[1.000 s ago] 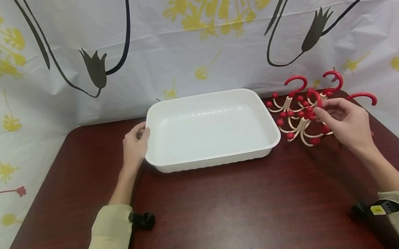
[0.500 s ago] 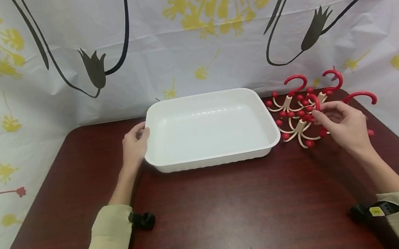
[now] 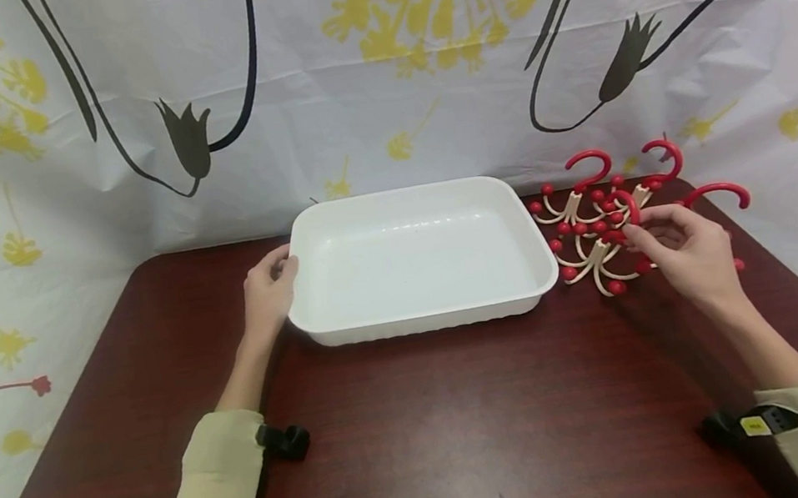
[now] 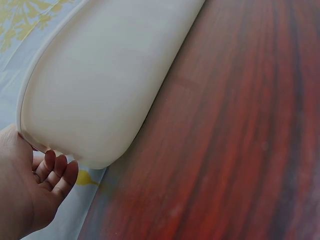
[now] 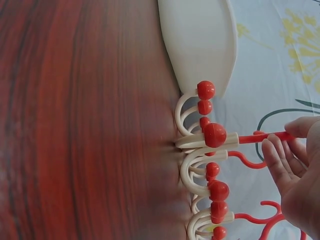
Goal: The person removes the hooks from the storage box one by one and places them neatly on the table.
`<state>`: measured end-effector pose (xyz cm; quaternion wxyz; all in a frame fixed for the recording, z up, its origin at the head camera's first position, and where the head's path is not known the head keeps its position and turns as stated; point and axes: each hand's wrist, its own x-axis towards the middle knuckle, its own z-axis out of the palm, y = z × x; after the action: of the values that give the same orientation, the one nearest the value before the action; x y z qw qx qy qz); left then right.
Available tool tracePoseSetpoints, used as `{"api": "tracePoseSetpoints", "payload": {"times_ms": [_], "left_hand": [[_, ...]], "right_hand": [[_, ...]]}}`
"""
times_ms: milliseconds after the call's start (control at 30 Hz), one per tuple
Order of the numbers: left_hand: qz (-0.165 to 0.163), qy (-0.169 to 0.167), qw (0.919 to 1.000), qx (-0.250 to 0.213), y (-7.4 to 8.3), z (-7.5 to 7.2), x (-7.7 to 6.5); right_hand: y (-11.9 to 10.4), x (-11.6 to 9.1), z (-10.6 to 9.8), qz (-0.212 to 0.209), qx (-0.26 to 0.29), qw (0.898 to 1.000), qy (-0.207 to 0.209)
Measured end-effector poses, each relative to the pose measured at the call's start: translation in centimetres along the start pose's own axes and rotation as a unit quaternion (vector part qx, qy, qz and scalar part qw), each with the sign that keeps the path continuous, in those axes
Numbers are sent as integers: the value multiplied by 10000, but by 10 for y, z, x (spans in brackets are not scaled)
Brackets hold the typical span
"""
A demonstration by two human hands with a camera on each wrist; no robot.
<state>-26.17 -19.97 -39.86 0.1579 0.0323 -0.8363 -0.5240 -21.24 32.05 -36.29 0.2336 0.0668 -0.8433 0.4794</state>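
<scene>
At the back middle of the table lies a white rectangular dish, with raised sides and a rim. My left hand grips its left end; in the left wrist view the thumb is at the rim and curled fingers lie under it. My right hand pinches the red hook of a cream multi-armed hook hanger tipped with red balls. That hanger stands on its curved arms, hook up, close to the dish's right end. Part of its hook is hidden by my fingers.
Several more such hangers crowd the back right corner, among them one with a red hook behind and another hook to the right. A patterned white cloth hangs behind the dark red-brown table.
My right hand and the pinched hanger have shifted slightly left, bringing the hanger's arms a little closer to the dish. My left hand keeps its grip on the dish.
</scene>
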Motion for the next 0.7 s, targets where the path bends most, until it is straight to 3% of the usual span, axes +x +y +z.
{"api": "tracePoseSetpoints", "payload": {"times_ms": [700], "left_hand": [[12, -157, 9997, 174, 0, -3, 1]], "right_hand": [[-5, 12, -16, 144, 80, 9999, -16]]}}
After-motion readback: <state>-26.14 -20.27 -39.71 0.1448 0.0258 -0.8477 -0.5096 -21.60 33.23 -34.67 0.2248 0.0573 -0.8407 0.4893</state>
